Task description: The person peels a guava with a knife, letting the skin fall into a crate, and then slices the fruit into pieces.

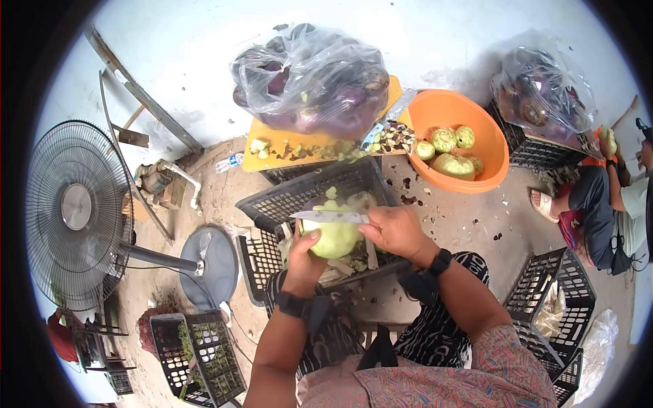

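My left hand (304, 255) is closed round the side of a pale green, peeled kohlrabi (333, 239). In my right hand (401, 232) is a knife (330, 217), its blade pointing left across the top of the kohlrabi. Both hands are over a black plastic crate (306, 181) in front of my knees, with peelings inside it. Behind the crate, a clear bag (313, 81) of purple-skinned kohlrabi rests on a yellow board (272, 162). A second blade with a light blue handle (372, 138) lies there beside small dark and pale scraps (396, 138).
Several peeled kohlrabi sit in an orange basin (498, 153) right of the board. Another filled bag (541, 95) stands on a crate at the far right, near a seated person (615, 197). A fan (76, 207) is at left; crates (554, 292) (211, 357) flank me.
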